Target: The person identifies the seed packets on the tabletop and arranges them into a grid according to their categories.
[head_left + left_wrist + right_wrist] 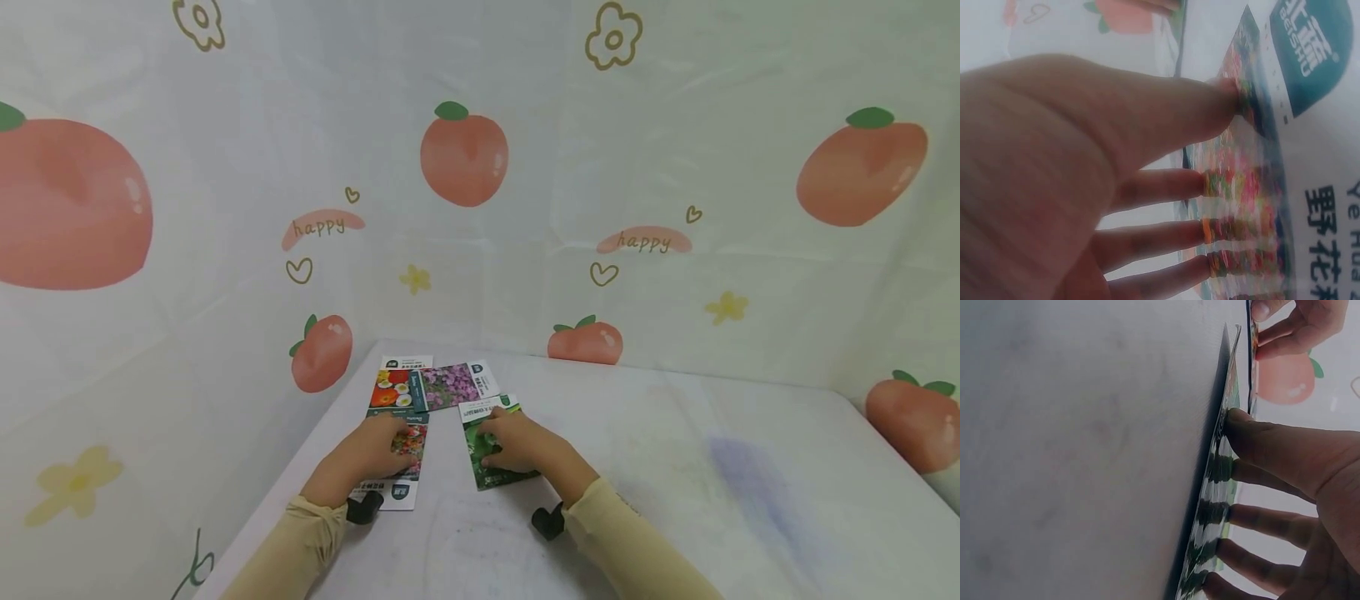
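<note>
My left hand (369, 452) rests its fingertips on a packet with a colourful flower picture (411, 442) and a white end with a teal logo (1313, 50). In the left wrist view the thumb and fingers are spread on its glossy face. My right hand (517, 442) touches a green leafy packet (487, 477) with spread fingertips; the right wrist view shows this packet (1207, 519) almost edge-on, thumb and fingers on its face. Neither hand's fingers are curled round a packet.
Behind the hands, a purple-flower packet (452, 387) overlaps a packet with orange and white flowers (390, 390). The white-covered table (645, 467) extends right, with a bluish stain. A fruit-printed cloth (525, 275) hangs behind and at the left.
</note>
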Action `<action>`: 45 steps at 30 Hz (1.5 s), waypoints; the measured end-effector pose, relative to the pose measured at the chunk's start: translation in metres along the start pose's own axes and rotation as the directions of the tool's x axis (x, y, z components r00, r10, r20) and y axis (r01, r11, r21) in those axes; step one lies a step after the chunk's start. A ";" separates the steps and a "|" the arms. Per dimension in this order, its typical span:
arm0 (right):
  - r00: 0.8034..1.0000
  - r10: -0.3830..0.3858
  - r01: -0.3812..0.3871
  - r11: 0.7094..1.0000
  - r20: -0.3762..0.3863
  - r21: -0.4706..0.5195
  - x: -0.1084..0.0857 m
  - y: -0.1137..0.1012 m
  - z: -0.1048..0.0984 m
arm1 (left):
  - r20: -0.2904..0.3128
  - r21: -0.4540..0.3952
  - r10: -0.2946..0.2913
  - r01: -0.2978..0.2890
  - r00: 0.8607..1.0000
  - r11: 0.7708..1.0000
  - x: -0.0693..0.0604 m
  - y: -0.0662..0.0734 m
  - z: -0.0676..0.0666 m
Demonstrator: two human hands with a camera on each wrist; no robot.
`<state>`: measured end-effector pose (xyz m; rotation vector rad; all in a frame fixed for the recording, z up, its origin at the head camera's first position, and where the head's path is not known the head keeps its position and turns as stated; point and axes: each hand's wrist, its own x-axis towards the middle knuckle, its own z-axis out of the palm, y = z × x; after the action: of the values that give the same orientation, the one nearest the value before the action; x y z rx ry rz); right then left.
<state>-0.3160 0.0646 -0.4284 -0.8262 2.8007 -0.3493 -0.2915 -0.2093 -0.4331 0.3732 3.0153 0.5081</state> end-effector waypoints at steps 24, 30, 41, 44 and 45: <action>0.999 -0.032 0.033 0.999 -0.025 0.016 -0.009 0.008 -0.002 | -0.012 -0.009 0.009 -0.009 1.000 1.000 -0.005 0.004 -0.002; 0.999 -0.035 0.036 0.999 -0.022 0.021 -0.011 0.009 -0.002 | -0.018 -0.004 0.024 -0.024 1.000 1.000 -0.006 0.006 -0.002; 0.999 0.003 -0.006 0.998 0.041 0.065 -0.020 0.004 -0.006 | 0.049 -0.041 -0.004 0.006 0.999 0.999 -0.010 0.009 -0.003; 0.998 0.017 -0.021 0.997 0.060 0.071 -0.022 0.004 -0.006 | 0.088 -0.028 -0.001 0.004 0.996 1.000 -0.010 0.009 -0.004; 0.998 0.018 -0.023 0.997 0.066 0.073 -0.022 0.004 -0.005 | 0.103 -0.025 -0.004 0.006 0.995 1.000 -0.010 0.009 -0.004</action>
<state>-0.3011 0.0808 -0.4219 -0.7774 2.7171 -0.4116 -0.2801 -0.2044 -0.4260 0.3778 2.9070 0.5093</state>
